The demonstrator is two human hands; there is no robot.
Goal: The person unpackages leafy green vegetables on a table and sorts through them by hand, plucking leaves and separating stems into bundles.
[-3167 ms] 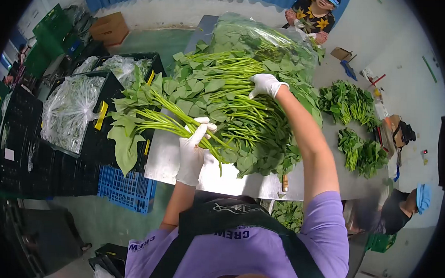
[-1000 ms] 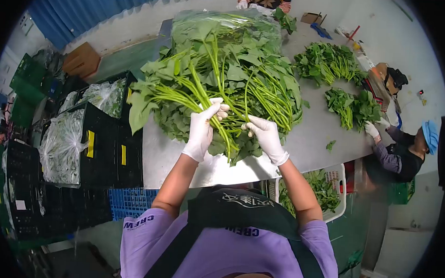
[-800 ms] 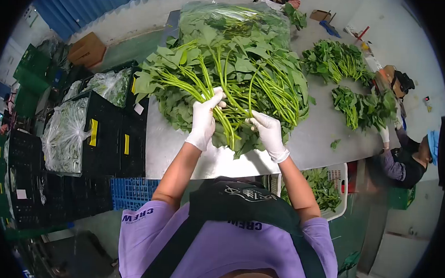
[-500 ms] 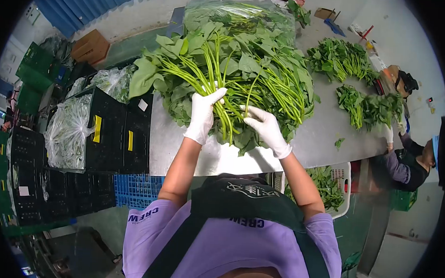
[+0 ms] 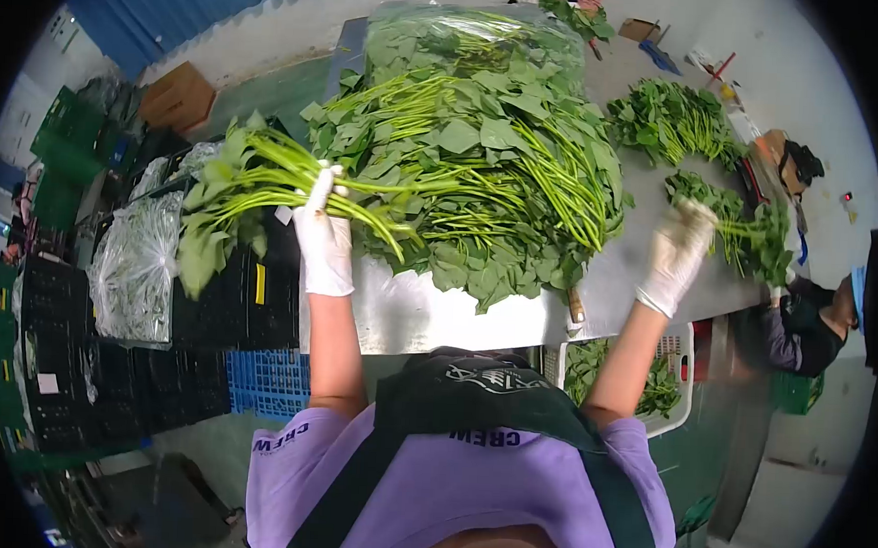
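My left hand (image 5: pixel 323 228), in a white glove, is closed round a bunch of leafy green stems (image 5: pixel 267 183), its leaves pointing left above the dark crates. My right hand (image 5: pixel 685 241), also gloved and blurred by motion, is raised over the table's right part; its fingers look curled, and whether it holds anything is unclear. Between my hands lies a big pile of leafy greens (image 5: pixel 481 198) on the metal table (image 5: pixel 398 316). A tool with a brown handle (image 5: pixel 576 305) lies at the pile's lower right edge.
Black crates (image 5: pixel 217 304) with bagged greens stand left. Small bunches (image 5: pixel 676 123) lie right on the table. Below its edge is a white basket (image 5: pixel 684 383) of greens. A co-worker (image 5: pixel 819 320) is at the right; another person's hands (image 5: pixel 559 0) show at the top.
My left hand has swung left with its bunch, away from the pile. My right hand has moved right from the pile's front, over the table. The brown handle has come into view.
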